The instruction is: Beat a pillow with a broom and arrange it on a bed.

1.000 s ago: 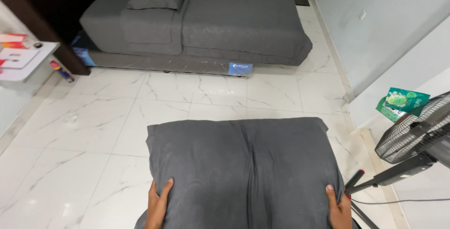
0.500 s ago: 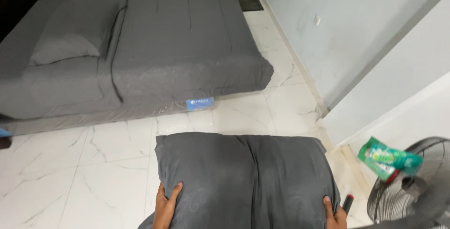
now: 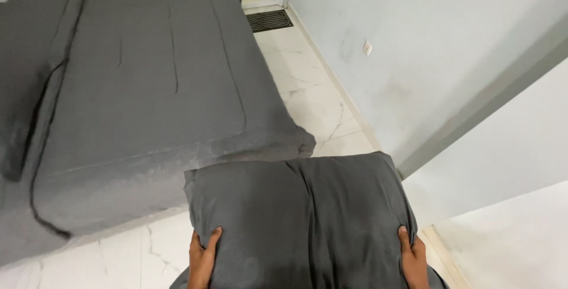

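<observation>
Two hands, my left hand (image 3: 203,257) and right hand (image 3: 412,258), curl their fingers over the side edges of the soft, light-looking grey pillow (image 3: 299,221), held before me above the marble floor (image 3: 118,259) beside the bed (image 3: 142,99), so gripping both flanks seems best.

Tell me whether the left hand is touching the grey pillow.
Touching. The head view shows the left hand with its fingers pressed over the edge of the grey pillow, no gap between them; the right hand grips the opposite edge.
</observation>
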